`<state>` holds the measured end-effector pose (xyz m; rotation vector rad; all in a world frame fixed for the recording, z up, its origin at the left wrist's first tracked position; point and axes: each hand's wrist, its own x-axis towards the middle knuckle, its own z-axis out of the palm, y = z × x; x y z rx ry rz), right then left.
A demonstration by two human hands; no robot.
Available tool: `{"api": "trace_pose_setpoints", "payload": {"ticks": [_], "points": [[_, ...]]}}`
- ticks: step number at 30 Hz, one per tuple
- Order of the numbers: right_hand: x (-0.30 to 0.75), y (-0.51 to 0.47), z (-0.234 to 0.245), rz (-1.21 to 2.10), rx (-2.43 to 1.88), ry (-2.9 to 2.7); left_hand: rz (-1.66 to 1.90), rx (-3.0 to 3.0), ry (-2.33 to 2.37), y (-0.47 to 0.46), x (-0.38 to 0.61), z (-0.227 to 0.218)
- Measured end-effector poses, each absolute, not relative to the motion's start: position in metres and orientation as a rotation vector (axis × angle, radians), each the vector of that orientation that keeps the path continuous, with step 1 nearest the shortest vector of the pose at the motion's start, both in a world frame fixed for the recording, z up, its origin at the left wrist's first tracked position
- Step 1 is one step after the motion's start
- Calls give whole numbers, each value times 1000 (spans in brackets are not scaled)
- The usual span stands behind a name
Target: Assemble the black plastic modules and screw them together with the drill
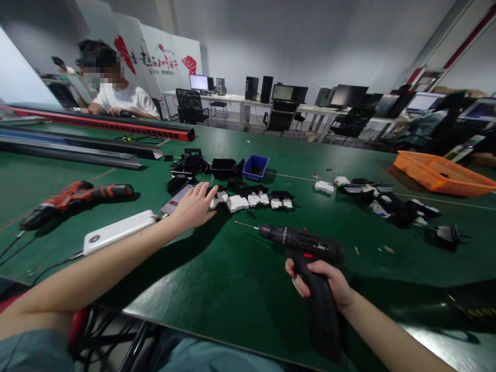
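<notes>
Green table (220, 305) across the frame, a drill (310, 245) held right of centre.
Stiff and probably hefty, the drill is best held by its grip (320, 305); white pieces (237, 203) near the centre look light and hard, best pinched at their edges. Right of centre, the right hand (335, 283) wraps its fingers around the grip, bit (246, 226) pointing left; the left hand (196, 205) reaches palm down, fingers loosely spread, grasping nothing visible, contact with the pieces unclear.
</notes>
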<state>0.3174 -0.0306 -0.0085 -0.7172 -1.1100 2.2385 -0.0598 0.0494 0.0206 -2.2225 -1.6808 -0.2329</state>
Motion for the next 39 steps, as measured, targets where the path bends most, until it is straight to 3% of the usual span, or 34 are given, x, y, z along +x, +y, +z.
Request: {"api": "trace_pose_setpoints", "payload": {"ticks": [11,18,39], "points": [[347,-21,56,1468,-994,-1077,-401,-2992,-979,-8,-38,-8],[370,17,29,873,-1074,-1339,-449,-3083,-1063,-3,-43,-7],[359,26,6,767,-1175,-1502,-425,-3098,-1110,-3,-38,-6]]}}
